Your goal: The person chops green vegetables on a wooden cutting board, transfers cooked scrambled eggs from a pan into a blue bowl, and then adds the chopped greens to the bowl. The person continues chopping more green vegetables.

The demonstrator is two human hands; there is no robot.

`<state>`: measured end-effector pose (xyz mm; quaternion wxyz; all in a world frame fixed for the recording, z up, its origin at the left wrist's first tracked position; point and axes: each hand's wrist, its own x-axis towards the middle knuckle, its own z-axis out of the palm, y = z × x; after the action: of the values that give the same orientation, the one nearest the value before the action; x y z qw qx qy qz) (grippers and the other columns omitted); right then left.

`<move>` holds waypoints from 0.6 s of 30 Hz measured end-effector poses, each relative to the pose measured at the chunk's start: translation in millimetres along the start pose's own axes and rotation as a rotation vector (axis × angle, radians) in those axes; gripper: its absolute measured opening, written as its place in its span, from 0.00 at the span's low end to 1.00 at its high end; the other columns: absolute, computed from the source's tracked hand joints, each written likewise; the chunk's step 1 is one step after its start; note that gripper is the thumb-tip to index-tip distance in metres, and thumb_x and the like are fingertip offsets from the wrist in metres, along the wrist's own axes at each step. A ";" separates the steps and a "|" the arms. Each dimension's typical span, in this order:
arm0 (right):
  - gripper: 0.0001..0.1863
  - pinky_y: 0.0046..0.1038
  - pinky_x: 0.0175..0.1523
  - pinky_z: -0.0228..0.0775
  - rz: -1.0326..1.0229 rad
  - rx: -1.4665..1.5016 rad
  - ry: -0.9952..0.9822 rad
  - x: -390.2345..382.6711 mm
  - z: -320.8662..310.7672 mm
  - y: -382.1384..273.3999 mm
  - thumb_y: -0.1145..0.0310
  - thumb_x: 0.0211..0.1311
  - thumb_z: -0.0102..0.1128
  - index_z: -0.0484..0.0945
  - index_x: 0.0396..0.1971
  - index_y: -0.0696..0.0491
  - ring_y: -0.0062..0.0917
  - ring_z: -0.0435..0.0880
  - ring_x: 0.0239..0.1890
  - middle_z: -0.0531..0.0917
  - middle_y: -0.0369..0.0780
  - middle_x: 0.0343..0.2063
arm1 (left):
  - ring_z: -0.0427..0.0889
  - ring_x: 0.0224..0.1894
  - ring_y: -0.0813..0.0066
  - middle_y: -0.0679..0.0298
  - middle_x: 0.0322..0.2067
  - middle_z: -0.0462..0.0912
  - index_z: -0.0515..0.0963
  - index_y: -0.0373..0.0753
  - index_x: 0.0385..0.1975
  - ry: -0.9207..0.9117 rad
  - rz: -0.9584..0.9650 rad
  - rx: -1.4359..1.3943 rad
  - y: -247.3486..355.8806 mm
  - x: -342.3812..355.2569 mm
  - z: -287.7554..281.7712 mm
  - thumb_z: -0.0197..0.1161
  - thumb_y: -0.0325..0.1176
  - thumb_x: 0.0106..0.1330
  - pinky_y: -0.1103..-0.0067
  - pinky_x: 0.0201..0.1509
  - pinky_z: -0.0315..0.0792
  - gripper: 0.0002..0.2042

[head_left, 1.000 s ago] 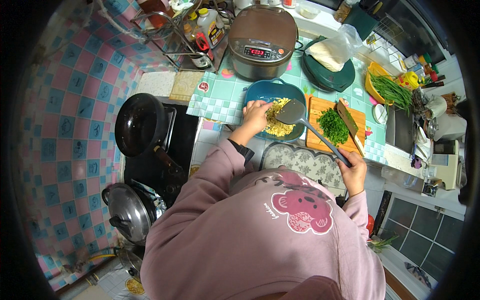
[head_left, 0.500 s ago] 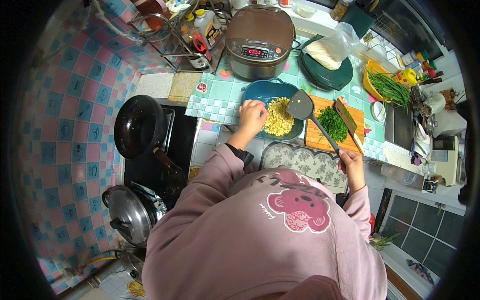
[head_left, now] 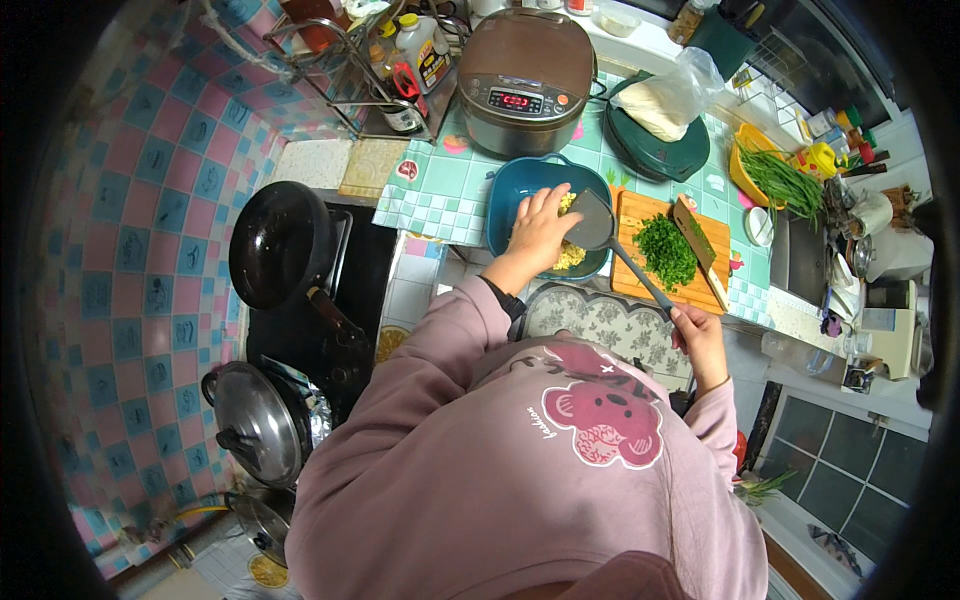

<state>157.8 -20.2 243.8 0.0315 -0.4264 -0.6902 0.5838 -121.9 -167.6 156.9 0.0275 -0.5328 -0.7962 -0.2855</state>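
Note:
My right hand (head_left: pixel 698 338) grips the handle of a dark grey spatula (head_left: pixel 591 220); its head is over the right side of a teal basin (head_left: pixel 505 190). My left hand (head_left: pixel 540 225) reaches over the basin with fingers apart, the fingertips at the edge of the spatula head, possibly touching it. Yellow chopped food (head_left: pixel 570 256) lies in the basin, largely hidden by my hand and the spatula. To the right, a wooden board (head_left: pixel 632 280) holds chopped greens (head_left: pixel 662 252) and a cleaver (head_left: pixel 700 240).
A rice cooker (head_left: pixel 524 65) stands behind the basin, beside a green lid-like tray (head_left: pixel 625 140) with bagged pale dough. An orange basket of greens (head_left: pixel 775 175) sits by the sink (head_left: pixel 800 250). A frying pan (head_left: pixel 280 245) and lidded pot (head_left: pixel 260 425) are on the stove at left.
My left hand has moved rightward from the basin's left side to beside the spatula head, covering more of the yellow food. The spatula head has shifted slightly within the basin's right side.

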 end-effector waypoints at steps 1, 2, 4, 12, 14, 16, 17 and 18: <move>0.15 0.17 0.19 0.55 -0.011 -0.015 0.009 -0.8 0.3 0.1 0.66 0.66 0.58 0.81 0.44 0.61 0.12 0.69 0.14 0.73 0.29 0.14 | 0.63 0.62 0.55 0.57 0.60 0.66 0.81 0.48 0.42 -0.028 -0.014 0.018 -2.3 -0.8 0.9 0.59 0.20 0.50 0.63 0.62 0.58 0.19; 0.15 0.18 0.20 0.56 -0.035 -0.023 0.012 -1.9 -0.1 0.6 0.66 0.65 0.59 0.81 0.45 0.62 0.12 0.70 0.15 0.73 0.29 0.15 | 0.64 0.61 0.55 0.58 0.59 0.67 0.81 0.47 0.39 0.022 -0.010 0.012 -3.8 -2.3 2.8 0.61 0.22 0.50 0.63 0.62 0.59 0.16; 0.15 0.18 0.21 0.58 -0.017 -0.031 0.027 -2.3 -1.1 2.9 0.67 0.65 0.59 0.81 0.45 0.62 0.13 0.70 0.15 0.74 0.30 0.15 | 0.64 0.61 0.56 0.58 0.58 0.69 0.82 0.44 0.33 0.069 -0.032 0.012 -7.1 -6.4 7.4 0.63 0.25 0.51 0.62 0.61 0.59 0.10; 0.16 0.17 0.20 0.58 -0.112 -0.088 0.000 18.6 0.1 4.3 0.67 0.64 0.59 0.80 0.47 0.62 0.12 0.70 0.15 0.75 0.31 0.16 | 0.63 0.63 0.56 0.55 0.67 0.58 0.67 0.40 0.60 -0.064 -0.316 0.151 -11.1 -22.4 -5.6 0.64 0.25 0.47 0.63 0.61 0.60 0.33; 0.16 0.17 0.20 0.58 -0.175 -0.070 -0.092 34.6 13.2 -10.9 0.67 0.65 0.59 0.80 0.48 0.61 0.12 0.68 0.15 0.74 0.30 0.16 | 0.59 0.65 0.54 0.54 0.69 0.54 0.60 0.42 0.66 0.106 -0.352 0.101 -9.7 -33.8 -29.4 0.66 0.26 0.48 0.62 0.65 0.57 0.39; 0.16 0.17 0.21 0.58 -0.178 -0.102 -0.173 44.5 29.1 -37.7 0.67 0.66 0.59 0.80 0.48 0.61 0.11 0.68 0.16 0.74 0.30 0.17 | 0.58 0.66 0.52 0.53 0.68 0.54 0.59 0.42 0.66 0.260 -0.407 0.061 -10.3 -40.6 -60.8 0.66 0.28 0.50 0.60 0.65 0.56 0.39; 0.16 0.16 0.21 0.58 -0.238 -0.141 -0.228 50.5 43.7 -54.3 0.66 0.67 0.58 0.79 0.48 0.62 0.11 0.68 0.16 0.74 0.30 0.17 | 0.58 0.66 0.52 0.53 0.68 0.54 0.60 0.41 0.66 0.329 -0.443 0.047 -10.6 -46.1 -78.1 0.66 0.29 0.50 0.60 0.65 0.56 0.38; 0.17 0.16 0.22 0.58 -0.285 -0.182 -0.285 55.4 62.3 -72.1 0.66 0.66 0.58 0.79 0.48 0.62 0.11 0.68 0.17 0.74 0.30 0.17 | 0.58 0.66 0.51 0.53 0.68 0.55 0.60 0.41 0.65 0.425 -0.461 0.038 -10.9 -52.0 -95.3 0.66 0.30 0.51 0.59 0.65 0.55 0.37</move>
<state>49.1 -30.9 258.9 -0.0227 -0.2391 -0.7906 0.5632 -133.7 -260.0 213.8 0.1379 -0.2662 -0.8776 -0.3742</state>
